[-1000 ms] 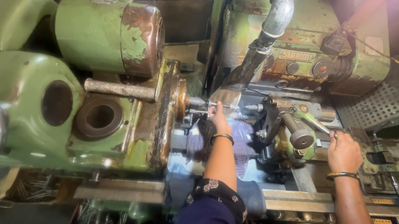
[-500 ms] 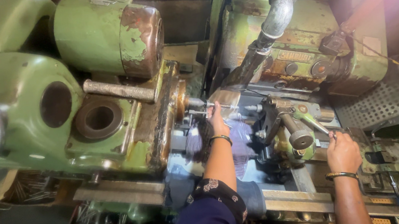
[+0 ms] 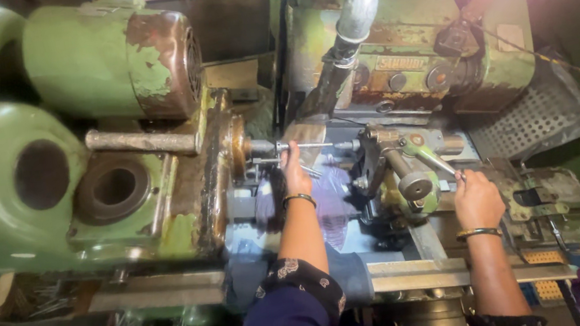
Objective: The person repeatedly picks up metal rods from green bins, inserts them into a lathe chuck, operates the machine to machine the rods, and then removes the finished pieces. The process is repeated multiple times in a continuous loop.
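Closest to the camera, at 6 o'clock, is a dark blue sleeve (image 3: 290, 323) with a patterned cuff, and it belongs to the left arm. A flat metal rail (image 3: 419, 273) runs across just past it. At about 4 o'clock the right hand (image 3: 477, 198) wears a gold bangle (image 3: 478, 233) on its wrist. Its fingers are curled tight around the end of a thin green lever (image 3: 429, 157), which slants up toward 11 o'clock from the hand. Just left of that hand sits a round grey knob (image 3: 415, 186) on the green tailstock block (image 3: 407, 164). Near the middle of the view the left hand (image 3: 295, 171) also wears a bangle (image 3: 298, 199). Its fingers are pinched close around a thin metal rod (image 3: 306, 146), which lies flat between the rusty round chuck (image 3: 236, 146) at 9 o'clock from the hand and the tailstock at 3 o'clock. Farther left is the big green machine body (image 3: 23, 186) with two round holes and a rusty bar (image 3: 138, 141) sticking out. Above it, at 11 o'clock, sits a fat green motor (image 3: 111, 59) with a rusty end. Farthest off, at 12 o'clock, a grey hose (image 3: 354, 13) hangs down toward the rod, with a green box (image 3: 449, 28) behind it.
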